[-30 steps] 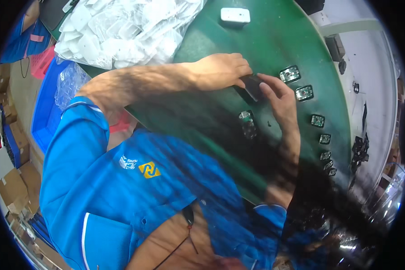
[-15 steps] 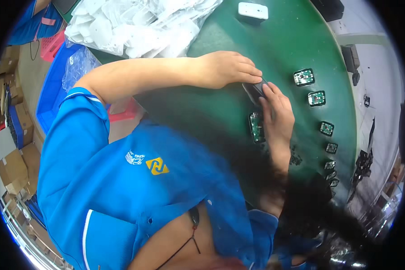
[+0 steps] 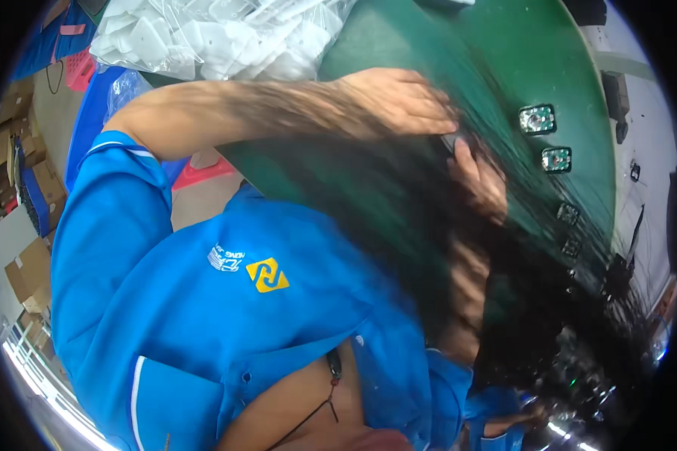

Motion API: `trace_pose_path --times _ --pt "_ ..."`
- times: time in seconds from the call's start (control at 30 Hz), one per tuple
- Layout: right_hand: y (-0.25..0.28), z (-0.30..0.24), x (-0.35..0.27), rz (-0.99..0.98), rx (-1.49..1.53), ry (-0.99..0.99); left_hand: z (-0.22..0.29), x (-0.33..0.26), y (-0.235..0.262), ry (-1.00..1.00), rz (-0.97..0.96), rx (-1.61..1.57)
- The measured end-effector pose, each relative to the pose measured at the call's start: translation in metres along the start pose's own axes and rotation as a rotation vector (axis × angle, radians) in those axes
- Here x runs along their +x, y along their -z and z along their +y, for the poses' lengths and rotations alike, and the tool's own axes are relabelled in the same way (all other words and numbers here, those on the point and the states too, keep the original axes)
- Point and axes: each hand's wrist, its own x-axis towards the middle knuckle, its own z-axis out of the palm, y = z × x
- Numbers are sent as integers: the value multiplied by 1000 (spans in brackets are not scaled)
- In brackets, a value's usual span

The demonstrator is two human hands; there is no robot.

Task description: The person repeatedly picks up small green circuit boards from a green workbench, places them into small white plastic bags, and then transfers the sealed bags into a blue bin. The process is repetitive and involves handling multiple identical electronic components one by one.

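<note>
Both my hands meet over the green table (image 3: pixel 376 45), at a dark flat casing (image 3: pixel 449 141), of which only a small piece shows. My left hand (image 3: pixel 406 105) comes from the left, its fingers together and bent over the casing's far end. On the near right side my right hand (image 3: pixel 480 184) grips it, thumb up against the casing. Long dark hair hangs across both hands and hides much of the grip. To the right stand small black casings with green circuit boards, among them a far one (image 3: pixel 537 119) and a nearer one (image 3: pixel 557 159).
A clear bag of white plastic parts (image 3: pixel 218 37) lies at the far left. Beside the table are a blue bin (image 3: pixel 83 143) and a red plastic piece (image 3: pixel 203 171). More cased boards, partly behind hair, follow the table's right edge. Cardboard boxes (image 3: pixel 34 274) stand at far left.
The view has shifted, so the white box slips to the top edge. Hair has swung over my hands and now hides the cased board beside my right hand. Both hands stay on the casing.
</note>
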Motion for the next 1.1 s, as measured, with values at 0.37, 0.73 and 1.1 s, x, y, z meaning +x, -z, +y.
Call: trace_pose_path --times 0.37,0.73,1.1 --pt "22 31 23 -205 736 -374 1 22 -19 -1 129 70" --pt "21 40 28 -104 1045 -500 -2 63 8 604 3 -1103" --pt "55 89 23 319 629 -723 -98 143 -19 921 163 -1013"
